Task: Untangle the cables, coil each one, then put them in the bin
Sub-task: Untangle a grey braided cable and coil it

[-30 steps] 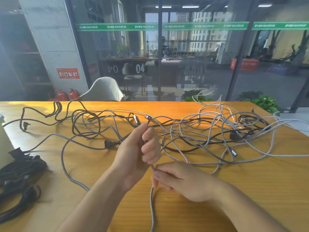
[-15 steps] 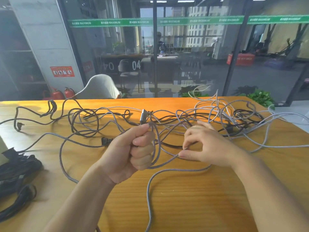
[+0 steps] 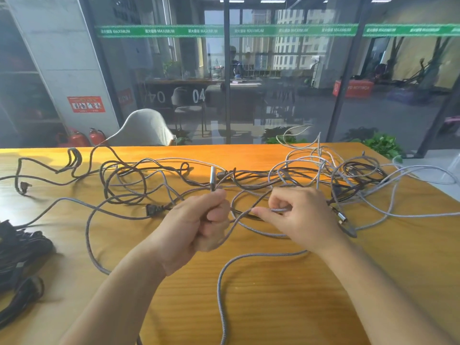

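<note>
- A grey braided cable point(image 3: 225, 277) is held in both hands above the wooden table; its silver plug point(image 3: 212, 176) stands upright just above the left fist.
- From the fist the grey braid is looped across to the right fingers, where it is pinched, and a long slack curve is laid on the table toward the near edge.
- A tangle of grey and black cables point(image 3: 323, 175) is spread across the far half of the table, many strands crossing each other.
- A black two-pin plug point(image 3: 152, 209) lies flat just left of the left hand.
- A bundle of black cables point(image 3: 20, 255) is gathered at the left edge.
</note>
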{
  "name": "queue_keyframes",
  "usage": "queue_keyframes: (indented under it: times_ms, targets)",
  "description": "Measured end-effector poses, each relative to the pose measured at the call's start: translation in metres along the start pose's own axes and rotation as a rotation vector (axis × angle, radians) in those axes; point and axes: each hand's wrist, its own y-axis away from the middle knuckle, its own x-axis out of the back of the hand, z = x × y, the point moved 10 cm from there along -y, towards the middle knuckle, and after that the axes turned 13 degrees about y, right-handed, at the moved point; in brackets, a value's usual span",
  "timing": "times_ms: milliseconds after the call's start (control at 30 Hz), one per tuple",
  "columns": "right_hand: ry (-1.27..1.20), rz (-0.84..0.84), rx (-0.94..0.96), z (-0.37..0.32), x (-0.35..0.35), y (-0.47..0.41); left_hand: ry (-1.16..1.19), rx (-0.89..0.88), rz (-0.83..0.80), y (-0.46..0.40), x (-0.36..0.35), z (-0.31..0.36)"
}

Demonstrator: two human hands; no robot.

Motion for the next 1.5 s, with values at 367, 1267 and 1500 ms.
queue_keyframes:
  times_ms: [367, 1267, 1500]
  targets:
    - [-0.723, -0.564, 0.032, -0.081, -0.054, 0.030, -0.528, -0.155, 0.446, -0.008, 0.034, -0.002]
    - [-0.189, -0.648, -0.240, 0.015, -0.071, 0.028, -1.059, -0.088, 0.481, -0.017, 0.021, -0.028]
    - [-0.115, -0.450, -0.305, 0.030, -0.056, 0.017, -1.068, -0.051, 0.527, -0.019, 0.031, -0.026]
